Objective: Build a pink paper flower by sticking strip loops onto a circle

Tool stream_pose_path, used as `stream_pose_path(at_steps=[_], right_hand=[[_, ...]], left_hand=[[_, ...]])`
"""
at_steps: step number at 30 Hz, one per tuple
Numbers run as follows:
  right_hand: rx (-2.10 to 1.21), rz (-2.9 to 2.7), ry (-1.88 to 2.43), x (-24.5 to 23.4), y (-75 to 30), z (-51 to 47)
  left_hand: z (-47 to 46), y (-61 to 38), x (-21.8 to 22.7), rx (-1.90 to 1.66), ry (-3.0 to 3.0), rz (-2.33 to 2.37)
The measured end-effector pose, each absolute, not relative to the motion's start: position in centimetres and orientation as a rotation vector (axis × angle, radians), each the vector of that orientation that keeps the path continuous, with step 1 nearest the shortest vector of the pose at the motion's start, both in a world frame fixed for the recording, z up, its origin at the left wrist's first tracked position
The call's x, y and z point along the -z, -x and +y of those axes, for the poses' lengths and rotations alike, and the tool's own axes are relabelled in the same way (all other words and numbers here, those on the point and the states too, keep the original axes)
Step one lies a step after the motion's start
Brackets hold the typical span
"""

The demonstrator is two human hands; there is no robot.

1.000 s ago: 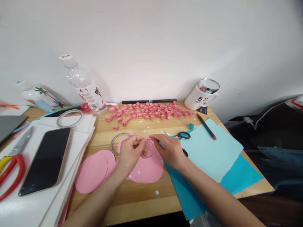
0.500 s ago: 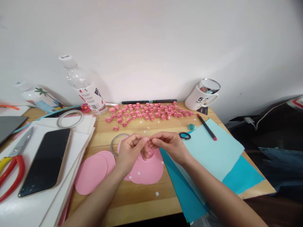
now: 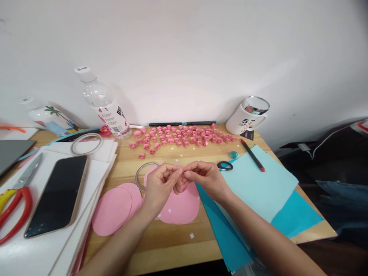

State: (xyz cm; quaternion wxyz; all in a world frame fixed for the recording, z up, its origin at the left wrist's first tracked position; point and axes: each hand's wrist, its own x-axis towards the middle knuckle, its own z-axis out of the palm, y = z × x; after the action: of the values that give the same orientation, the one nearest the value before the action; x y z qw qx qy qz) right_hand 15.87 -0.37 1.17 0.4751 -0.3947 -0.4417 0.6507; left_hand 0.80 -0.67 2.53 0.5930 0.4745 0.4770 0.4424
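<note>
My left hand (image 3: 162, 186) and my right hand (image 3: 205, 180) meet fingertip to fingertip over the middle of the table. Both are closed in a pinch on a small piece of pink paper, mostly hidden by the fingers; its exact shape cannot be made out. Beneath them lie pink paper circles (image 3: 182, 209), overlapping. More pink paper circles (image 3: 112, 211) lie left of my left wrist. Beyond the hands, many small pink paper rolls (image 3: 178, 136) are spread in a band. A roll of tape (image 3: 138, 178) lies just behind my left hand.
On the left, a phone (image 3: 57, 195) and red-and-yellow scissors (image 3: 17, 207) rest on white sheets (image 3: 97, 168). A bottle (image 3: 105, 107) and a mug (image 3: 244, 117) stand by the wall. Blue paper (image 3: 296, 214), light blue paper (image 3: 258, 184) and a dark pencil (image 3: 253, 155) lie right.
Both hands stay pinched together in nearly the same place, with slight finger movement. The whole view has shifted a little; the table things lie as before.
</note>
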Motion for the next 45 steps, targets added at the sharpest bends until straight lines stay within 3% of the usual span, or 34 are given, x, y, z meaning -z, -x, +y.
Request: stream_pose_path(at_steps=[45], right_hand=[[-1.515, -1.117, 1.098, -1.34, -15.90, -0.23]], left_hand=[[-0.52, -0.58, -2.43, -0.961, -1.089, 1.062]])
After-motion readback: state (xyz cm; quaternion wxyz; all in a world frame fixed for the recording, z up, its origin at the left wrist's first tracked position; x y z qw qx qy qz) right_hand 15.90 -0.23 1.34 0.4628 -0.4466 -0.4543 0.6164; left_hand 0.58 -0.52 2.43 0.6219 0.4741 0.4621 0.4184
